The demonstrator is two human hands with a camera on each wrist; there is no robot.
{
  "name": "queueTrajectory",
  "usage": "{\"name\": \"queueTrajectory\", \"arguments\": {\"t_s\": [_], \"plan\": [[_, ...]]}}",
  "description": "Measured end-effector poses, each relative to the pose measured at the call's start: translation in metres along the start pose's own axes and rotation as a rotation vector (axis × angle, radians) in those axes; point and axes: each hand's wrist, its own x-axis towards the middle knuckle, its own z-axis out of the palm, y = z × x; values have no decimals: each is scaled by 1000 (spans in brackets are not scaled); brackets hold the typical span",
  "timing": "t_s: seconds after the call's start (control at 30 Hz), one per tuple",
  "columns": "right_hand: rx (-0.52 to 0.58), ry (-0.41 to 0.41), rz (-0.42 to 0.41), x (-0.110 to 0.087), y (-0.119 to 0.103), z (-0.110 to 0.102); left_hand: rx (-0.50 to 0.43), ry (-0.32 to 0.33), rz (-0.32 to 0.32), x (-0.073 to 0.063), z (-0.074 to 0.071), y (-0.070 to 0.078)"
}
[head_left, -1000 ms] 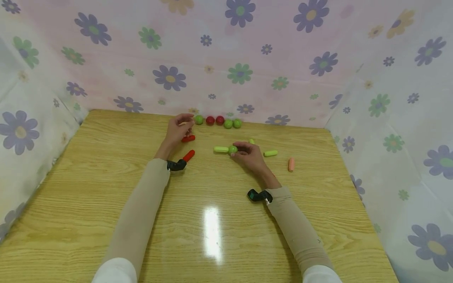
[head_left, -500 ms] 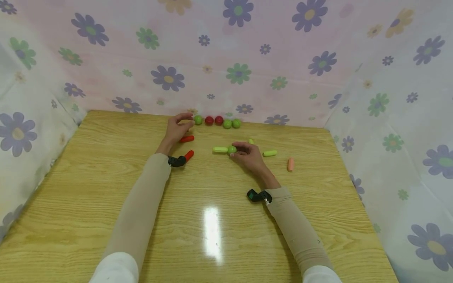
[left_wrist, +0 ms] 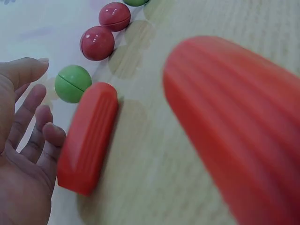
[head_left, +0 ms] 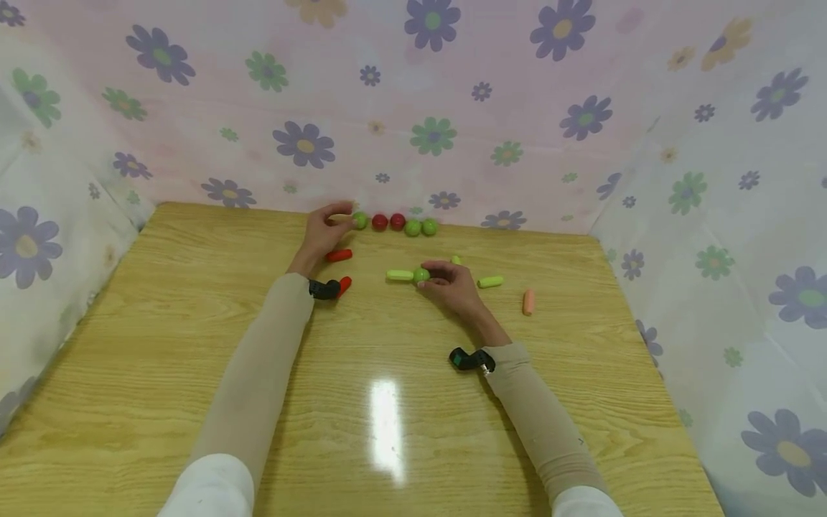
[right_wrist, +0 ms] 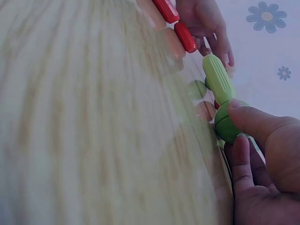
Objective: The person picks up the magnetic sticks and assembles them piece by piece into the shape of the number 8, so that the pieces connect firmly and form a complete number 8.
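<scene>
In the head view my right hand (head_left: 454, 287) pinches a green ball (head_left: 421, 276) between thumb and fingertips. From that ball a ribbed light-green handle (right_wrist: 218, 77) sticks out, so the pair looks like a small maraca. My left hand (head_left: 326, 233) reaches to the back of the table, its thumb and fingers spread and loosely bent. Its fingertips are right at the leftmost green ball (left_wrist: 73, 83). Beside that hand lies a red ribbed handle (left_wrist: 89, 140), and a second red handle (left_wrist: 239, 126) is close under the left wrist.
Two red balls (head_left: 388, 222) and two more green balls (head_left: 421, 227) line the table's back edge against the flowered cloth (head_left: 433, 136). To the right lie a light-green handle (head_left: 490, 282) and an orange one (head_left: 528, 302). Another light-green piece (head_left: 456, 260) shows behind the right hand.
My left hand has edged right, closer to the leftmost green ball, and its wrist now covers more of the nearer red handle. The right hand keeps its pinch on the green ball, nearly still.
</scene>
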Motion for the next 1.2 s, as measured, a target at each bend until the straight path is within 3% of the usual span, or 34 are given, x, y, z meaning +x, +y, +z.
{"name": "queueTrajectory", "arguments": {"t_s": [0.33,0.57,0.77,1.0,1.2], "plan": [[-20,-9,-23,-1,3,-1,153,-62,95,7,9,1],[-16,-21,-29,-4,-7,1,189,-76,106,11,12,-4],[-33,-32,-22,-11,-23,1,217,-47,73,11,12,-8],[-1,-25,-21,-2,-4,2,196,26,49,10,12,-9],[-18,-7,-17,0,1,0,144,47,4,9,8,-11]]}}
